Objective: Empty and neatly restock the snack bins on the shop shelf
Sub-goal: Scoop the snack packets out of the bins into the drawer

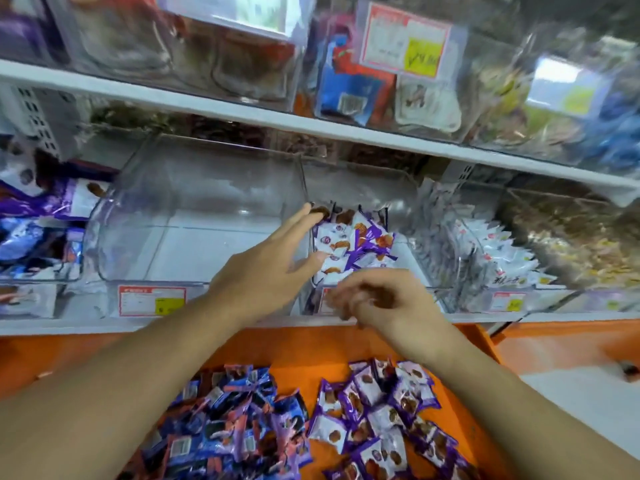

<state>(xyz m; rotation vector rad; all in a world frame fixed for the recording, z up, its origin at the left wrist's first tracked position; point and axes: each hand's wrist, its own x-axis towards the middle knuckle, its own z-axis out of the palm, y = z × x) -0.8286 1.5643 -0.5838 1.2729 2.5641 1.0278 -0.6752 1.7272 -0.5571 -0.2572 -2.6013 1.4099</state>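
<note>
A clear plastic bin (194, 216) with nothing in it sits on the middle shelf. To its right a second clear bin (408, 188) holds a small pile of white-and-purple snack packets (353, 247). My left hand (266, 268) reaches with straight fingers to the wall between these two bins, its fingertips beside the packets. My right hand (384, 303) hovers in front of the second bin, blurred, fingers loosely curled; whether it holds anything is unclear. Below, on an orange surface (294, 355), lie a heap of blue packets (239, 420) and a heap of white-and-purple packets (388, 417).
Further right stand bins of white sachets (498, 258) and mixed sweets (571, 237). Purple bags (41, 216) fill the left end. The upper shelf (242, 112) carries more clear bins with price labels. Red-framed price tags (152, 301) mark the bin fronts.
</note>
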